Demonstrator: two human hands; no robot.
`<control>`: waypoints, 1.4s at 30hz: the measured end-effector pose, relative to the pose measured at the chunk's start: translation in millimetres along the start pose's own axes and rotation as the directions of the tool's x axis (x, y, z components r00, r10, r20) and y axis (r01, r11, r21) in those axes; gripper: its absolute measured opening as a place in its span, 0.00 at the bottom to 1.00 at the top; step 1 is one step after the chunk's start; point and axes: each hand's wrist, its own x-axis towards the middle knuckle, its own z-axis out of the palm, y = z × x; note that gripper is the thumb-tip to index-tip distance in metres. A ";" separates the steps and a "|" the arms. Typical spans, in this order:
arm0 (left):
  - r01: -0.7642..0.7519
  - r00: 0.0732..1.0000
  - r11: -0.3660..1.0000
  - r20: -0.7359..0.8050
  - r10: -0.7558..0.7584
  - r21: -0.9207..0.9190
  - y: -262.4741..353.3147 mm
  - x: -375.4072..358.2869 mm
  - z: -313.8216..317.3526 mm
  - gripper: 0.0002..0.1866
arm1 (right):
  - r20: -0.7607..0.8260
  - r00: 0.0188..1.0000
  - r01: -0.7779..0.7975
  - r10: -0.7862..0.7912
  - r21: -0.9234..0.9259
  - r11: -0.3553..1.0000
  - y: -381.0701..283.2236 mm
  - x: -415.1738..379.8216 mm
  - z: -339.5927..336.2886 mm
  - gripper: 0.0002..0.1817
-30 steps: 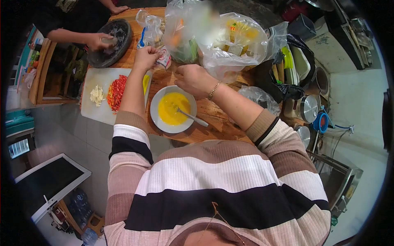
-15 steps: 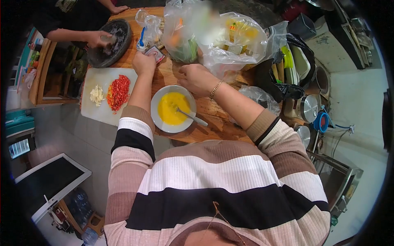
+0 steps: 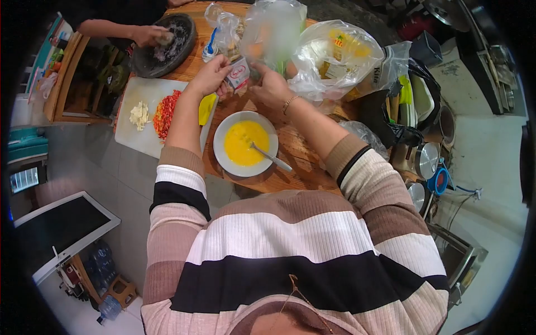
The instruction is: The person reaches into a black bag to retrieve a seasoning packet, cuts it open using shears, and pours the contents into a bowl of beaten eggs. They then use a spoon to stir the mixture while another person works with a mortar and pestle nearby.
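Note:
A small white packet with a red round logo (image 3: 239,74) is pinched in my left hand (image 3: 211,78), upright over the table. My right hand (image 3: 272,88) is at the packet's right edge, thumb and index finger apart. Below the hands stands a white bowl (image 3: 218,151) of beaten yellow egg (image 3: 241,149), a metal spoon (image 3: 273,158) leaning in it. To the left, partly under my left forearm, lies a white cutting board (image 3: 129,134) with chopped red chilies (image 3: 164,117) and a small pale chopped heap (image 3: 139,115). A flat yellow object (image 3: 206,110) shows at its right side.
Another person's hand (image 3: 153,36) works over a dark stone mortar (image 3: 181,53) at the upper left. Clear plastic bags of groceries (image 3: 335,61) crowd the table's far side. A black bag with kitchen items (image 3: 371,114) and metal pots (image 3: 427,159) stand at the right.
My left hand has lifted the packet up and to the right. My right hand has come up to it. The view has shifted slightly, uncovering the yellow object by the board.

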 end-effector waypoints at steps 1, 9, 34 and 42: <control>-0.011 0.998 1.000 0.056 0.011 0.010 2.1 -1.9 -1.6 0.06 | 0.020 0.999 0.025 -0.025 0.030 0.999 3.2 4.9 -1.2 0.26; -0.194 0.934 0.981 0.300 0.192 -0.026 17.7 -18.4 -8.6 0.04 | 0.114 0.994 -0.002 0.004 -0.022 1.000 14.3 1.0 1.1 0.23; -0.109 0.891 0.880 -0.348 0.293 0.462 -21.7 24.1 72.0 0.36 | -0.279 0.960 -0.106 0.038 -0.234 0.966 86.5 7.7 48.0 0.17; -0.060 0.944 0.954 -0.295 0.150 0.293 -12.0 22.0 67.5 0.38 | -0.015 0.968 -0.239 0.252 -0.370 0.898 55.5 -13.0 31.7 0.12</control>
